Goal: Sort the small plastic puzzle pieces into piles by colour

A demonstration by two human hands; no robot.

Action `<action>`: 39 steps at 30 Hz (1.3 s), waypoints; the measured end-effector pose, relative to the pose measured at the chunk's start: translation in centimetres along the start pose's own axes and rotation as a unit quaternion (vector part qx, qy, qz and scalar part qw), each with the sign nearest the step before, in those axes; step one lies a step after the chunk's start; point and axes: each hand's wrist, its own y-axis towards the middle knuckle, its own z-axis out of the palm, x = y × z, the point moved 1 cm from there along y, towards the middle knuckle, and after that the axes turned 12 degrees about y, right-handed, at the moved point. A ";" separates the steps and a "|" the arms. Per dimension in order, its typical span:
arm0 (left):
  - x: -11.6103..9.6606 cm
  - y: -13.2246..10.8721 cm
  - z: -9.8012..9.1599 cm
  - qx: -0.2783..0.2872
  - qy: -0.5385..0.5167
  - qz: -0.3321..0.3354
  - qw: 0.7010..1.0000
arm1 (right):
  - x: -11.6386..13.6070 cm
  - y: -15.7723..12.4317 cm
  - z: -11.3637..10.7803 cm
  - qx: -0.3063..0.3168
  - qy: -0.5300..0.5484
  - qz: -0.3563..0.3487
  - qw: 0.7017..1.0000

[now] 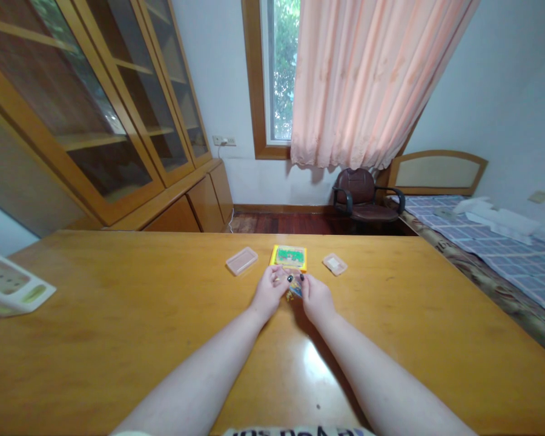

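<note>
My left hand [269, 295] and my right hand [317, 297] meet over the middle of the wooden table. Between them they grip a small clear plastic packet [295, 287] with blue and yellow in it; its exact kind is hard to make out. Thumbs lie on top, and both hands have their fingers closed. Just below the packet are some tiny yellow pieces [290, 297]. Right behind my hands lies a flat yellow-framed board [290, 257] with a green picture, its near edge partly covered by my left fingers.
A shallow clear plastic box [242, 261] is left of the board, and a smaller clear box [335, 264] with something pale inside is to the right. A white plastic holder [16, 284] stands at the table's left edge. Beyond are a chair [366, 197] and a bed [495, 236].
</note>
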 end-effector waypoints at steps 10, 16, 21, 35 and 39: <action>0.8 0.9 -0.5 0.001 -0.036 0.008 0.999 | -1.5 0.7 0.1 0.023 0.107 0.052 0.993; 0.8 1.7 -1.3 -0.033 0.005 0.053 0.998 | -2.6 1.4 0.8 0.026 0.221 0.085 0.971; 0.5 1.5 -1.6 -0.024 0.082 0.113 0.990 | -2.5 1.4 0.9 0.028 0.238 0.094 0.966; -1.3 -0.2 -2.1 0.013 0.384 0.300 0.873 | -3.1 1.6 1.3 0.010 0.263 0.096 0.960; -1.5 -0.4 -2.1 0.018 0.411 0.326 0.851 | -3.2 1.6 1.3 -0.002 0.268 0.098 0.958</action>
